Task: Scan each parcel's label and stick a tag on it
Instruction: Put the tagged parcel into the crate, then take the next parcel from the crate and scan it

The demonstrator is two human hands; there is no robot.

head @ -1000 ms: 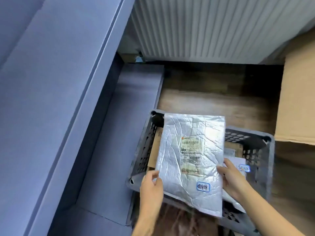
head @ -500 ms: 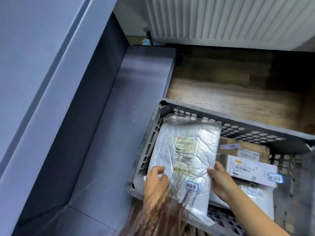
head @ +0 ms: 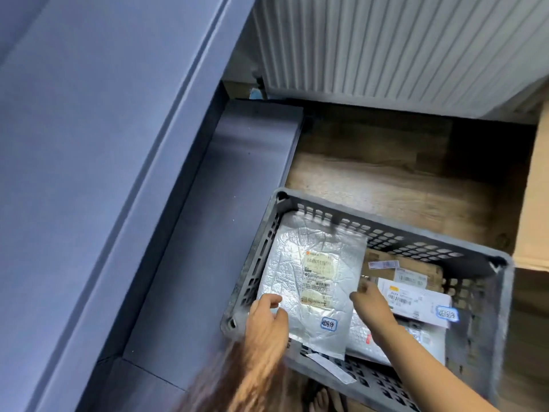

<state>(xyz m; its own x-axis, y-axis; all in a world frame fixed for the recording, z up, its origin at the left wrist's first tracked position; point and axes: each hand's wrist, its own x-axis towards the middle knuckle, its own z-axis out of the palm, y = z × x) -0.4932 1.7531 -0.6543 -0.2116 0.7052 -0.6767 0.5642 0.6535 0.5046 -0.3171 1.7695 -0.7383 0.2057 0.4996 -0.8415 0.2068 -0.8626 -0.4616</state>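
A crinkled silver parcel (head: 294, 263) lies flat in the left half of a grey perforated crate (head: 386, 230). It carries a printed shipping label (head: 319, 278) and a blue-rimmed handwritten tag (head: 329, 324) near its lower right corner. My left hand (head: 266, 319) pinches the parcel's lower left edge. My right hand (head: 370, 303) holds its right edge, thumb on top. Beside it in the crate lie a white parcel (head: 416, 295) with its own blue tag (head: 446, 313) and a brown carton (head: 383, 263).
The crate stands on a wooden floor (head: 386, 179). A grey-blue step and panel (head: 237, 203) run along its left. A white ribbed radiator (head: 386, 46) hangs behind, and a cardboard box (head: 534, 203) stands at the right edge. Hair (head: 231, 382) hangs at the bottom.
The silver parcel, held up over the crate a second ago, has come down and now lies flat inside its left half. Both hands followed it down, and the view swung closer.
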